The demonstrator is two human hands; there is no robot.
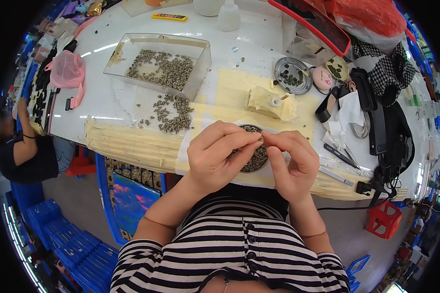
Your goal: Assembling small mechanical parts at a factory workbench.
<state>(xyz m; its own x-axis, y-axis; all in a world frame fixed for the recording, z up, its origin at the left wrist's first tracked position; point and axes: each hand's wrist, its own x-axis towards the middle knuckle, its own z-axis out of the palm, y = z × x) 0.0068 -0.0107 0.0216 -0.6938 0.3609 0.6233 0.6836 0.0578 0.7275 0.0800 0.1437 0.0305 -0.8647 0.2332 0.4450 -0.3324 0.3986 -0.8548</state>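
Note:
My left hand (221, 152) and my right hand (296, 165) meet above a round dish (250, 126) at the table's near edge. Thumb and fingers of each are pinched, and their tips almost touch over the dish's far side. Anything between the fingertips is too small to make out. Small grey-brown metal parts (255, 164) fill the dish, partly hidden by my hands. More of the same kind of parts lie in a loose pile (173, 115) to the left, beside a clear plastic box (199, 73) that holds many more.
A taped block (271, 103) with a white peg stands beyond the dish. On the right are a round tin (292, 76) of dark pieces, tweezers (342, 157), black straps (374, 117) and a red-edged phone (322, 24). A white bottle (229, 17) stands at the back. Another person (27, 151) sits far left.

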